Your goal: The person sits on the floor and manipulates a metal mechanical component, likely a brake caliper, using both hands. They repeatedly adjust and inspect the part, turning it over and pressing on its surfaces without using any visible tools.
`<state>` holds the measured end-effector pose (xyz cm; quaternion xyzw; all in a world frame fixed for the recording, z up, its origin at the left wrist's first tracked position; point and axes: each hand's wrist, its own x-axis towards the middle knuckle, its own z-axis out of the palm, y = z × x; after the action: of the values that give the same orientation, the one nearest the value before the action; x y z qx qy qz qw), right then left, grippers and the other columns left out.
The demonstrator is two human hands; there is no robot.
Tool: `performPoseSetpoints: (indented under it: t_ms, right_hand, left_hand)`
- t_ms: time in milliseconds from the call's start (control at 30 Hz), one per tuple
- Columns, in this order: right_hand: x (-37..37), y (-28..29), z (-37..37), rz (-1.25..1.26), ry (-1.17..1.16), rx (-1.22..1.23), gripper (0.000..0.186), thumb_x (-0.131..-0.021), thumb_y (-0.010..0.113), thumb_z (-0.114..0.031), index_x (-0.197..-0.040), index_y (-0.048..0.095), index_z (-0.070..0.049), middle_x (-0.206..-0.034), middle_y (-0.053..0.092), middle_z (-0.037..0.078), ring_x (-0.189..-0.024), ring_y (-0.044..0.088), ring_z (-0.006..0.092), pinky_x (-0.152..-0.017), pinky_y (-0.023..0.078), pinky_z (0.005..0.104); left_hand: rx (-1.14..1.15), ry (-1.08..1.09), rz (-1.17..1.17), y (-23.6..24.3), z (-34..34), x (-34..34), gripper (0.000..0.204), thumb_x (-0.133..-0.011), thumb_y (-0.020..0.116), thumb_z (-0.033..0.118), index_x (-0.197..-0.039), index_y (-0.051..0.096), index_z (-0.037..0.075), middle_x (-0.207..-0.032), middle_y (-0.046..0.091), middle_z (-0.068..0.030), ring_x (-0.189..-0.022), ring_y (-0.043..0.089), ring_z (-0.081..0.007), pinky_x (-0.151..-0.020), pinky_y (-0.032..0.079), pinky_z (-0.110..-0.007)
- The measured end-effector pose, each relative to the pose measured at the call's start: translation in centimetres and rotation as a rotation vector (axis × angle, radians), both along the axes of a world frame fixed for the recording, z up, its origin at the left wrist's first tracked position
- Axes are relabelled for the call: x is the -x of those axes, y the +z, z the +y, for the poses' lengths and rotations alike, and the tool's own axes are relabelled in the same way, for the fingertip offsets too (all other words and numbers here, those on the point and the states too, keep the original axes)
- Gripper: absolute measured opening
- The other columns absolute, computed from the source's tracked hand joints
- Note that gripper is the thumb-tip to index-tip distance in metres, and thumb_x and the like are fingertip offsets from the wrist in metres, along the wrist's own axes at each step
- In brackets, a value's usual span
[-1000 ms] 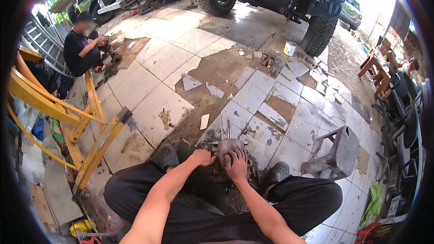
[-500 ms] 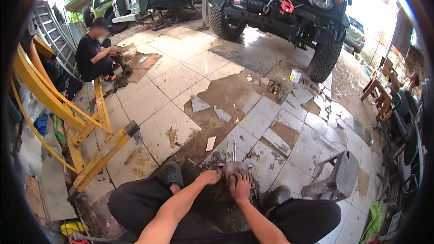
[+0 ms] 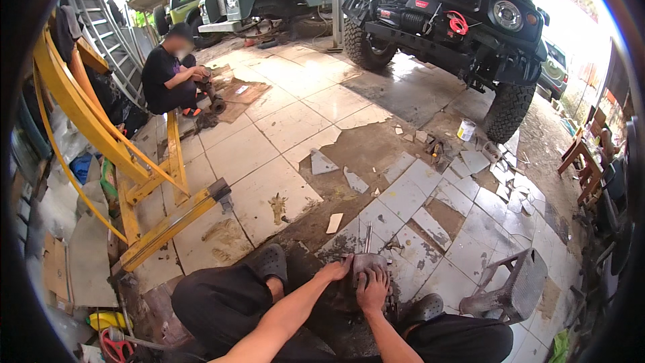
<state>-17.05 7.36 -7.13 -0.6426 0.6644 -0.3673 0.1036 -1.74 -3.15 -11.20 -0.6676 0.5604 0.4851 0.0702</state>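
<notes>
Across the broken tile floor (image 3: 235,144) stands a dark vehicle (image 3: 437,20); nearer, at right, a grey stool (image 3: 521,284). Between the person's shoes (image 3: 273,263) sits a metal housing (image 3: 367,262), the right hand (image 3: 373,288) spread over it, the left hand (image 3: 336,269) curled at its left, grip unclear.

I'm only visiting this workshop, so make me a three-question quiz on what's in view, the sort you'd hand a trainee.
1. Multiple choice: which of the seated person's hands has its fingers spread over the metal part?
A) left
B) right

2. True or false: the grey stool is to the right of that part.

3. Fill the blank: the large metal frame at the left is ____ in colour.

Key: 1. B, the right hand; 2. True; 3. yellow.
</notes>
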Motion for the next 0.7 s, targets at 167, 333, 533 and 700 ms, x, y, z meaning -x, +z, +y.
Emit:
performPoseSetpoints:
  t_ms: [167, 333, 533, 700]
  right_hand:
    - [1.8, -0.2, 0.0, 0.047, -0.028, -0.027, 0.031, -0.097, 0.058, -0.028, -0.117, 0.065, -0.005, -0.133, 0.059, 0.016, -0.131, 0.05, 0.0356, -0.116, 0.03, 0.0529]
    - [0.0, 0.6, 0.0, 0.019, -0.014, -0.041, 0.029, -0.098, 0.058, -0.026, -0.116, 0.065, -0.005, -0.133, 0.06, 0.016, -0.132, 0.049, 0.0362, -0.116, 0.03, 0.0516]
    - [1.9, -0.2, 0.1, 0.067, -0.045, -0.002, 0.032, -0.098, 0.058, -0.029, -0.115, 0.065, -0.004, -0.133, 0.06, 0.017, -0.131, 0.049, 0.0387, -0.115, 0.031, 0.0527]
    - [0.4, -0.1, 0.4, 0.013, -0.005, -0.038, 0.031, -0.099, 0.057, -0.027, -0.117, 0.064, -0.004, -0.135, 0.059, 0.016, -0.134, 0.048, 0.0373, -0.116, 0.03, 0.0517]
  left_hand:
    - [0.073, 0.0, -0.004, 1.3, 2.6, 2.3, 0.107, -0.093, 0.012, 0.081, -0.131, 0.063, -0.004, -0.141, 0.055, -0.0291, -0.137, 0.049, -0.0431, -0.117, 0.032, -0.054]
    - [0.011, 0.083, -0.029, -0.9, 0.8, 0.4, 0.103, -0.094, 0.013, 0.078, -0.136, 0.06, -0.004, -0.143, 0.053, -0.0287, -0.138, 0.047, -0.0435, -0.118, 0.031, -0.054]
    - [0.244, 0.052, -0.024, 1.9, 4.2, 2.4, 0.1, -0.096, 0.011, 0.075, -0.135, 0.06, -0.004, -0.146, 0.051, -0.0281, -0.14, 0.044, -0.0444, -0.12, 0.025, -0.057]
    - [0.024, 0.105, -0.107, 2.1, 2.2, 1.0, 0.099, -0.097, 0.012, 0.074, -0.134, 0.061, -0.004, -0.143, 0.052, -0.03, -0.14, 0.045, -0.0429, -0.12, 0.025, -0.057]
